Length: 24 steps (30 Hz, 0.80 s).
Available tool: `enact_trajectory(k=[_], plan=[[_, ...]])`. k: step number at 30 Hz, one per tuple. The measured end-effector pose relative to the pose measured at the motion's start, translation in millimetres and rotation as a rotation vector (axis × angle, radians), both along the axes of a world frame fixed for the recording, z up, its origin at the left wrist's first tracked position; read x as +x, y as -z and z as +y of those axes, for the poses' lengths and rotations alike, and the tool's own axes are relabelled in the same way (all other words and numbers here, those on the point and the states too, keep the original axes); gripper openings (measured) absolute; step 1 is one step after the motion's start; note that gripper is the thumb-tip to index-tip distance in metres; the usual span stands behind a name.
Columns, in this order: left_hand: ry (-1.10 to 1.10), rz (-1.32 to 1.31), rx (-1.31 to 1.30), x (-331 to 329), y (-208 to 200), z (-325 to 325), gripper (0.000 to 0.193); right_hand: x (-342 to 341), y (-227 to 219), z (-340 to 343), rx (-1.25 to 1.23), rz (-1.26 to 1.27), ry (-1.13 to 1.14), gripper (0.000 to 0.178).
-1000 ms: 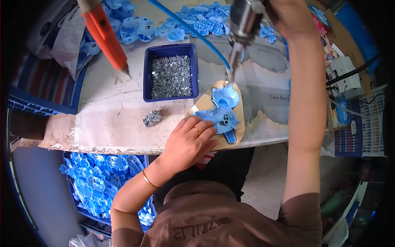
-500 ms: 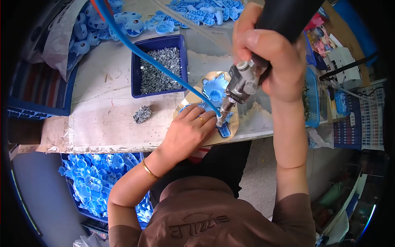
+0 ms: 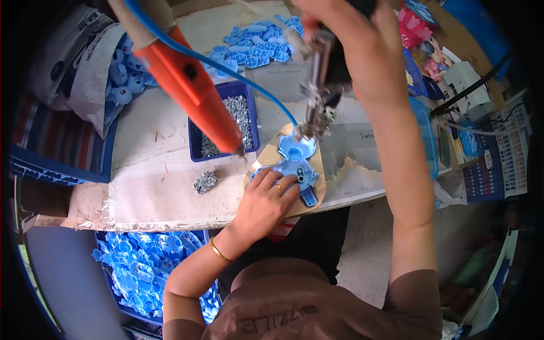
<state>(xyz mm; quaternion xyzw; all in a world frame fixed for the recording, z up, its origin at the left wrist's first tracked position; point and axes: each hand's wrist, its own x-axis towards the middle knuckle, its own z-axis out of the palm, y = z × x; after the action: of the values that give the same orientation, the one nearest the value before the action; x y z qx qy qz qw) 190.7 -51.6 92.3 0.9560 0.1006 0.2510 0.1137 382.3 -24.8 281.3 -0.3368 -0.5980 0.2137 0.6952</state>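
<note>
A light-blue moulded plastic part [image 3: 297, 148] lies hollow side up on a tan holding board [image 3: 319, 190] at the table's front edge. My left hand [image 3: 265, 199] bends its spaced fingers over the part's lower left, pressing it to the board; the thumb is hidden. In my right hand [image 3: 354, 42] is a black-handled powered screwdriver [image 3: 321, 85] with a metal nose, fed by a blue hose [image 3: 238, 75]. Its blurred tip hangs over the upper bowl of the part; whether they touch, I cannot tell.
An orange tool [image 3: 195, 93] hangs over a dark-blue tray [image 3: 195, 136] of silver screws. A small screw heap [image 3: 205, 182] lies nearby. Blue plastic pieces [image 3: 263, 42] are piled at the back; more fill a crate [image 3: 141, 272] below the table. A white device [image 3: 468, 93] stands right.
My right hand has lifted the screwdriver up from the part's lower end to its upper bowl. The left hand stays on the part. The view has shifted, and the orange tool has swung into sight.
</note>
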Motion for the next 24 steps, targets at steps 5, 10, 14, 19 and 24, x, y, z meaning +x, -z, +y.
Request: enact_trajectory(k=[5, 10, 14, 19, 24], plan=[[0.085, 0.034, -0.435, -45, -54, 10, 0.018, 28, -25, 44, -0.174, -0.098, -0.301, 0.073], [-0.118, 0.19, -0.756, -161, -116, 22, 0.021, 112, 88, 120, -0.336, -0.269, 0.206, 0.027], [-0.852, 0.657, -0.454, -277, -136, -19, 0.031, 128, 202, 155, -0.654, -0.96, 0.575, 0.036], [-1.34, 0.897, -0.308, -317, -115, -33, 0.068, 119, 239, 161, -0.778, -1.155, 0.688, 0.046], [-0.874, 0.574, -0.442, -232, -111, -4, 0.051, 127, 238, 160, -0.852, -1.194, 0.718, 0.038]])
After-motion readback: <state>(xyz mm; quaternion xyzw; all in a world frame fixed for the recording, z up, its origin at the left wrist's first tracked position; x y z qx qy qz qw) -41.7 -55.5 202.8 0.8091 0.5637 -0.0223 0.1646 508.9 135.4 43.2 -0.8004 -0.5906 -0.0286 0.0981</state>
